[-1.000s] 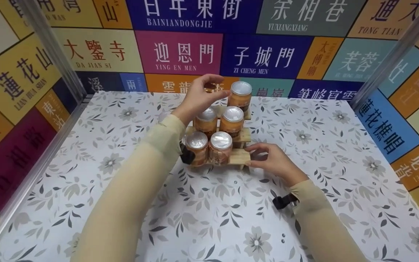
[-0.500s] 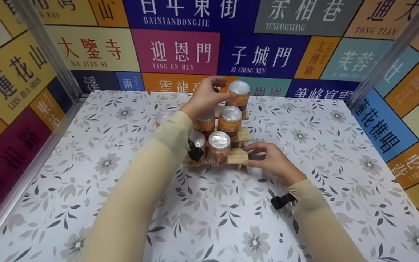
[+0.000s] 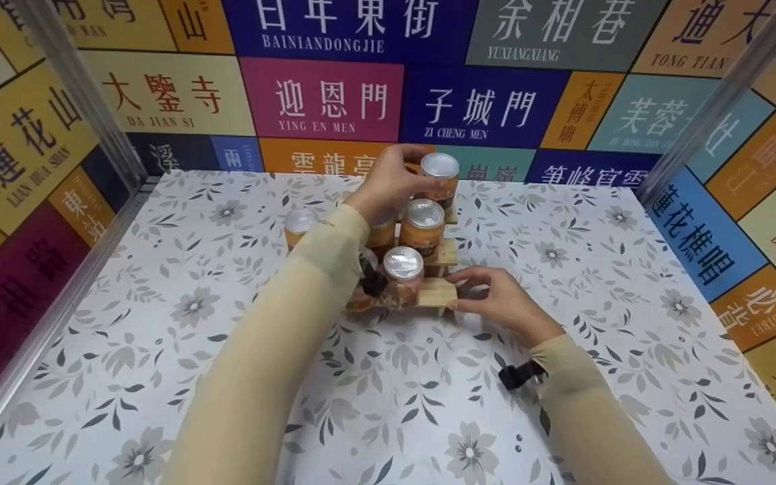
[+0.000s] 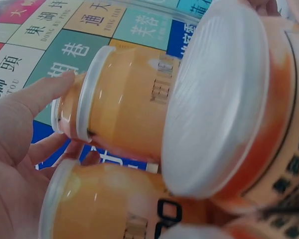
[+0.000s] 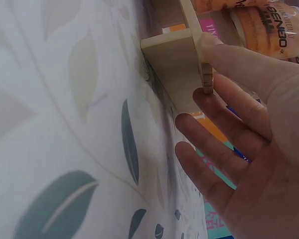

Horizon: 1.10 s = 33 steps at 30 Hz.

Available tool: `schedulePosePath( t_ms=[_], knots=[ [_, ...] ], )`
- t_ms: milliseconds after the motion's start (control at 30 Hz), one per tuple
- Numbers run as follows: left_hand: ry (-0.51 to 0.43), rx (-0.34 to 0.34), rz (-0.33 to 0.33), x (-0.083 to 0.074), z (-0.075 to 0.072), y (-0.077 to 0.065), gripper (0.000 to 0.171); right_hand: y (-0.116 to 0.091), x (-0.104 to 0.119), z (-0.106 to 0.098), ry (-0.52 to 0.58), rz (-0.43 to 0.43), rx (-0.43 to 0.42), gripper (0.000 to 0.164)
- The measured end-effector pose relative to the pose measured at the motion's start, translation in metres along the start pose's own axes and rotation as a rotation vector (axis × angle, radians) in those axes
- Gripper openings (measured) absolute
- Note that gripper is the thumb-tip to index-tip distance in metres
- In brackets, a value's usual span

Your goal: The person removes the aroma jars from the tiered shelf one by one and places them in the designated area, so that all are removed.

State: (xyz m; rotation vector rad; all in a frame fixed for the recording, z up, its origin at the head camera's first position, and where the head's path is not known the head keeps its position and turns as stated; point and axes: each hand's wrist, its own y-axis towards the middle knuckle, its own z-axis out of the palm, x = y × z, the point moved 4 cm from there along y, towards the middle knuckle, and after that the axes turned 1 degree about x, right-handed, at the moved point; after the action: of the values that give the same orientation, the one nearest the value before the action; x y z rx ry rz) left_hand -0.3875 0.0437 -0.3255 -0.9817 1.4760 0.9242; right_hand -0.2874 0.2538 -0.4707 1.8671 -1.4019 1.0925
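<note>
A three-step wooden stand [image 3: 438,291] carries several orange jars with silvery lids. My left hand [image 3: 393,178] reaches over the steps and holds the jar on the top step [image 3: 443,185], thumb in front and fingers behind. In the left wrist view, that jar [image 4: 71,107] sits between thumb and fingers. My right hand [image 3: 499,296] pinches the right end of the lowest step; in the right wrist view the thumb lies on the board [image 5: 175,69], other fingers spread below. One jar stands on the middle step's right [image 3: 423,229], another on the lowest step [image 3: 403,279].
Another jar [image 3: 296,229] stands left of the stand, partly behind the left sleeve [image 3: 273,323]. The left forearm and its black wrist strap cover the left-hand jars. A flower-patterned tabletop [image 3: 361,417] lies beneath; printed wall panels [image 3: 320,101] rise behind.
My left hand has moved right, its thumb and fingers closing further round the top jar. The left forearm now covers more of the left-hand jars. My right hand stays at the lowest step.
</note>
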Motion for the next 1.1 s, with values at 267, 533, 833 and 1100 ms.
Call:
schedulePosePath(
  t_ms=[267,533,833,1100],
  knots=[
    [0.001,-0.015,-0.016,0.001,0.000,0.000,0.050,0.001,0.000,0.000,0.014,0.005,-0.002,0.045],
    [-0.057,-0.038,-0.085,0.002,-0.004,0.002,0.060,-0.001,0.000,-0.002,0.003,0.030,-0.009,0.045],
    [0.093,-0.122,0.087,-0.007,-0.022,0.001,0.052,-0.001,0.000,-0.005,-0.008,0.040,-0.012,0.046],
    [0.061,-0.212,0.096,-0.005,-0.036,-0.003,0.055,-0.001,-0.002,-0.002,0.007,0.033,-0.003,0.046]
  ],
)
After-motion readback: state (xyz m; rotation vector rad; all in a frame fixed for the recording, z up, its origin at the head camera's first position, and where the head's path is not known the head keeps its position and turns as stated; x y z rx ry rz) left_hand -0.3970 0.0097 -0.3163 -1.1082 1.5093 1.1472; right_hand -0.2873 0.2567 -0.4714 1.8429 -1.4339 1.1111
